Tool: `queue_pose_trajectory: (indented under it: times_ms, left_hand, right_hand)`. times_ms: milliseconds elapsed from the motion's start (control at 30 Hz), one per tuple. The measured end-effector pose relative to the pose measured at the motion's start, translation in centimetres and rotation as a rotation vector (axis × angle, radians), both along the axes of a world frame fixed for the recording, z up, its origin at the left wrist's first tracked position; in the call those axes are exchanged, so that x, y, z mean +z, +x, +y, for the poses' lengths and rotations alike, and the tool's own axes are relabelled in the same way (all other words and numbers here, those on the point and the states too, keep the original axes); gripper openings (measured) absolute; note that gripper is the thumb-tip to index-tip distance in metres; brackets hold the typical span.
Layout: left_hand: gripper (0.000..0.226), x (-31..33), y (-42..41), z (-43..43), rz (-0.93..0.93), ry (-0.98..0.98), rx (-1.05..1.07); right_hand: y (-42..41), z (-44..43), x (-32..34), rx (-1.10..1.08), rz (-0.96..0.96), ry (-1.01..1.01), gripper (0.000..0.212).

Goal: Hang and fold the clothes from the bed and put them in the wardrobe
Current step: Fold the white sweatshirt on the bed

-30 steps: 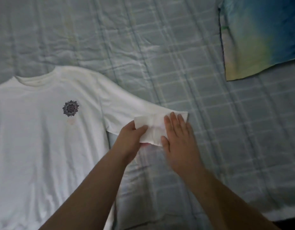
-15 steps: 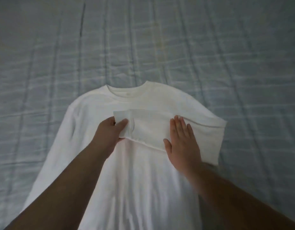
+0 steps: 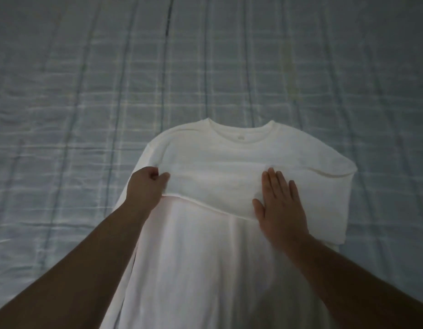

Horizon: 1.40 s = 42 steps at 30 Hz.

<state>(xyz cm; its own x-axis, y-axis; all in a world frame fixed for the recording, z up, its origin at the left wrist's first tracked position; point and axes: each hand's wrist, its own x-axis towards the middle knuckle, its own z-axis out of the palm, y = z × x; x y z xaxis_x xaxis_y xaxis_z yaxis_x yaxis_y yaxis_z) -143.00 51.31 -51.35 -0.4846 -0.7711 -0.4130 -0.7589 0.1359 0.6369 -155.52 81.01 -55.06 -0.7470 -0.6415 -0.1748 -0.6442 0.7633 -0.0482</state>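
Observation:
A white T-shirt [image 3: 217,257] lies flat on the bed, collar away from me, its lower part running out of the frame's bottom edge. Its right sleeve [image 3: 213,186] is folded across the chest toward the left. My left hand [image 3: 147,186] pinches the sleeve's end at the shirt's left side. My right hand [image 3: 279,203] presses flat on the sleeve near the right, fingers straight and together. The chest print is hidden under the fold.
A pale blue-grey checked bedspread [image 3: 87,91] covers the whole bed around the shirt, wrinkled and bare on the left, right and far sides.
The sleeve has been drawn leftward across the chest, my left hand moving with it to the shirt's left edge. The view swung left, and the tie-dye garment left the frame.

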Motion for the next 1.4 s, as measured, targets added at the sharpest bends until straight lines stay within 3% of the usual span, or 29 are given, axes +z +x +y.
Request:
queue_pose_trajectory:
  times_ms: [100, 267, 400, 533, 767, 1000, 1100, 1200, 1400]
  left_hand:
    - [0.031, -0.2, -0.2, -1.0, -0.052, -0.137, -0.057]
    - [0.017, -0.3, 0.5, -0.6, -0.1, -0.103, -0.093]
    - [0.044, -0.2, 1.8, 1.2, -0.001, -0.22, -0.192]
    - [0.047, 0.1, 4.0, 2.6, -0.156, -0.432, -0.27]
    - [0.062, 1.1, 12.6, 3.4, -0.209, -0.345, -0.302]
    - [0.063, -0.2, 22.9, 3.7, -0.287, -0.303, -0.323]
    - [0.064, -0.4, 27.3, 4.5, -0.216, -0.293, -0.264]
    - [0.068, -0.1, 31.7, 4.5, -0.261, -0.28, -0.174]
    - [0.046, 0.9, 40.0, 2.2, -0.354, -0.054, -0.154]
  right_hand:
    - [-0.1, -1.1, 0.2, -0.016, 0.006, -0.034, 0.071]
    - [0.2, -2.2, 0.0, -0.013, -0.024, -0.031, 0.072]
    - [0.3, -2.6, 0.0, -0.021, -0.026, 0.0, 0.074]
    - [1.1, -3.5, 0.6, 0.044, -0.016, -0.031, 0.07]
    - [8.3, -7.2, 2.7, 0.228, -0.071, -0.134, 0.061]
    - [17.5, -11.7, 3.8, 0.481, -0.128, -0.142, 0.064]
    - [21.9, -13.4, 3.6, 0.565, -0.174, -0.114, 0.063]
    - [26.1, -15.1, 3.5, 0.651, -0.206, -0.097, 0.06]
    - [33.4, -18.8, 3.1, 0.714, -0.211, 0.049, 0.062]
